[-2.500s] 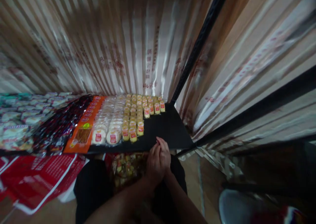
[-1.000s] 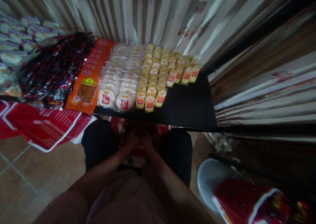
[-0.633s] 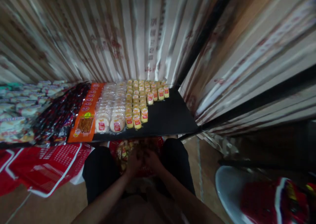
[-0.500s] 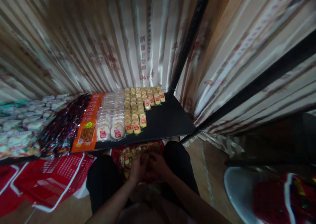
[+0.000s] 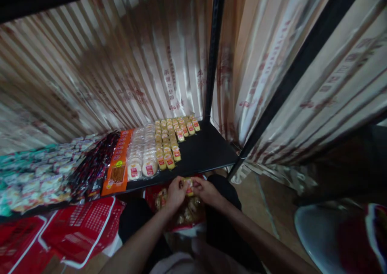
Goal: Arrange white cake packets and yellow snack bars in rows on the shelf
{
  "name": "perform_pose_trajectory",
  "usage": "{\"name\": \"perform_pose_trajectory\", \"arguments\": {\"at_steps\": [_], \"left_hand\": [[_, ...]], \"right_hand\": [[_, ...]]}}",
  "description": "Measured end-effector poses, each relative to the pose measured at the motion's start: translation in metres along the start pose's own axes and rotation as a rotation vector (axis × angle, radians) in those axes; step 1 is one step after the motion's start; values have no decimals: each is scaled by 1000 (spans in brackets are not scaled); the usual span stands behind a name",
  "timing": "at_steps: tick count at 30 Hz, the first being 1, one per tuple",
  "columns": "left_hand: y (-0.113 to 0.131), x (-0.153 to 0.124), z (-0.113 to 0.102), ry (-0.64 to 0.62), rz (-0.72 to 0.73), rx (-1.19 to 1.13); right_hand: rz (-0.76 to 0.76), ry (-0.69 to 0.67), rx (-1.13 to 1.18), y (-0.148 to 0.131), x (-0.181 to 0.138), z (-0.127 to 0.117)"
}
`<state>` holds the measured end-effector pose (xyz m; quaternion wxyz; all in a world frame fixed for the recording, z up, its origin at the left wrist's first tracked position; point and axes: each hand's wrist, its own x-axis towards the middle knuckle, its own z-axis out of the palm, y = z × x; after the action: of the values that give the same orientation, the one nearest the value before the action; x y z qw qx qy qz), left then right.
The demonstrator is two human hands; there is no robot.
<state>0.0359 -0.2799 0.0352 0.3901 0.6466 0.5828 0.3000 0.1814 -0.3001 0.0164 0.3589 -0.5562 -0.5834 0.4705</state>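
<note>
Between both hands is a small wrapped snack cake point(image 5: 189, 186) in yellow packaging with a red label. My left hand point(image 5: 177, 193) pinches its left end, and my right hand point(image 5: 208, 190) grips its right end. Below them, between my knees, a red basket point(image 5: 150, 192) holds more wrapped snacks point(image 5: 189, 211). Just ahead, the black shelf point(image 5: 202, 151) carries rows of similar yellow packs point(image 5: 168, 161). Left of those rows stand round white wrapped cakes point(image 5: 149, 168), then an orange packet point(image 5: 115, 173) with a picture of sticks.
Dark shiny packets point(image 5: 90, 169) and white-and-green packs point(image 5: 39, 181) fill the shelf's left part. Black metal posts point(image 5: 214, 52) rise before printed curtains point(image 5: 145, 72). Red baskets with white handles point(image 5: 87, 225) sit at lower left; a pale stool or basin-like shape point(image 5: 311, 225) is at lower right.
Both hands have risen out of the basket toward the shelf's front edge, bringing up a yellow wrapped snack cake. My view has tilted and shifted.
</note>
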Motion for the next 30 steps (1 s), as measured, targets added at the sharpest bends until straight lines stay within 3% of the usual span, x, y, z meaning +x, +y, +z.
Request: {"name": "perform_pose_trajectory", "arguments": {"at_steps": [5,10,21,24,30], "left_hand": [[30,17,-7,-76,-114,-198],[56,30,-8,-120,-151,-298],[77,44,10,-184,-187,-524],[75,46,12,-158,-199,-605],[70,51,15,41,-251,-582]], "right_hand": [[22,78,62,-20,5,-18],[19,96,137,-21,12,-26],[73,205,305,-21,15,-53],[42,225,358,-20,21,-56],[36,304,377,-17,46,-54]]}}
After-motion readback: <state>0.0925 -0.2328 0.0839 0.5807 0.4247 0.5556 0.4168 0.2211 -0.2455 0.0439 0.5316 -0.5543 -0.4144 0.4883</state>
